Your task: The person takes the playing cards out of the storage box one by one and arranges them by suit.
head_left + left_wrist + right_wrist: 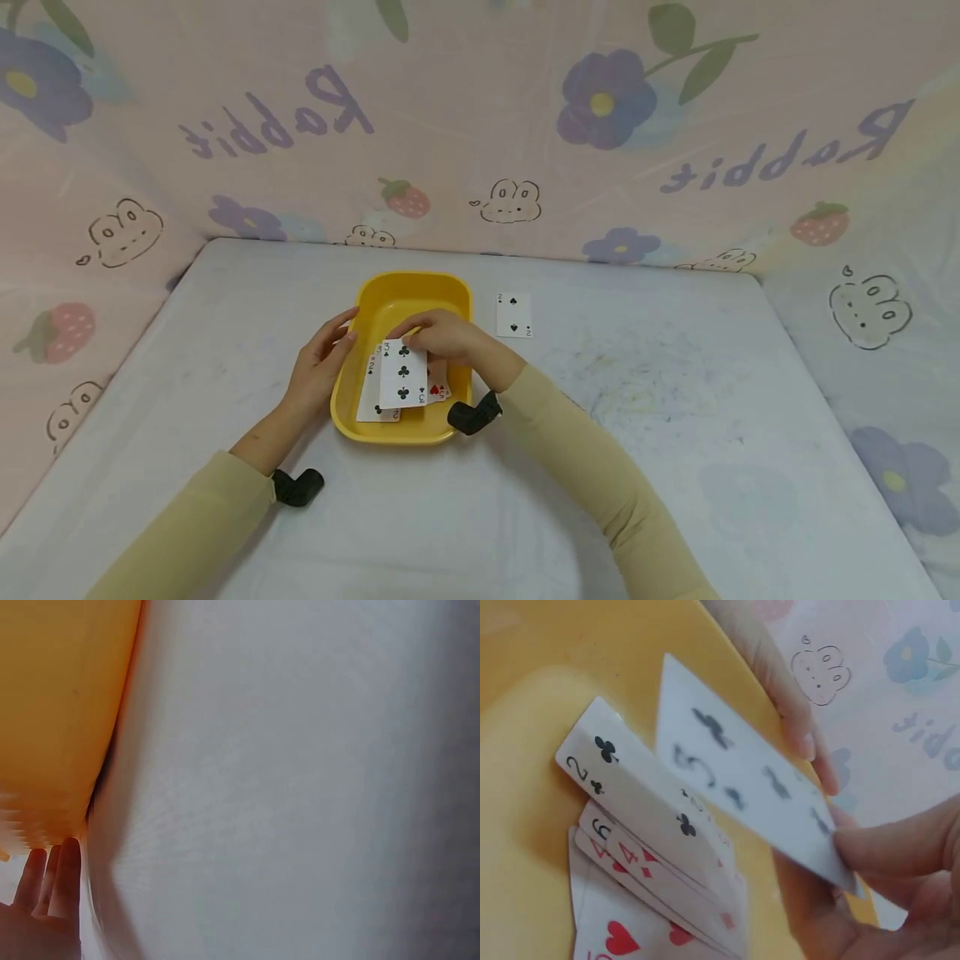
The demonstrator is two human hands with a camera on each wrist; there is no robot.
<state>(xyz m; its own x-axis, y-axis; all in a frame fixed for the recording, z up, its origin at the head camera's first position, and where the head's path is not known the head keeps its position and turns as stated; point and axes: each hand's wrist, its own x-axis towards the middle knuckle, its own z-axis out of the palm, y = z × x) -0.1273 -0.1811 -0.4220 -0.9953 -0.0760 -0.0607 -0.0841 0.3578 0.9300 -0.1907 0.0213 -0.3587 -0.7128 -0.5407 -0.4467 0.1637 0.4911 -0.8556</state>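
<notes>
White three of clubs [403, 372]: pinched near its far edge by the right hand [446, 335], thumb over the printed face; it is tilted and lifted above other cards. An edge grip probably leaves most of the face uncovered and the fingers off the pile.
Left hand [318, 362]: fingers fairly straight against the outer left side of the tray [415, 302], holding no card; likely there to stop it sliding. How hard it presses, I cannot tell.
Between the hands: they are near each other but apart, with the three of clubs over the tray, just below the right fingers and to the right of the left hand.
Cards in the tray: a two of clubs [615, 757] overlaps a four of diamonds [634, 851] and a heart card [630, 937], all loosely fanned at the near end, within the right hand's reach; some corners are hidden.
Two of spades [513, 315]: face up on the table [660, 358], outside the tray, just beyond the right wrist.
Backdrop: a pale curtain [457, 108] with purple flowers, strawberries, rabbit faces and mirrored lettering.
</notes>
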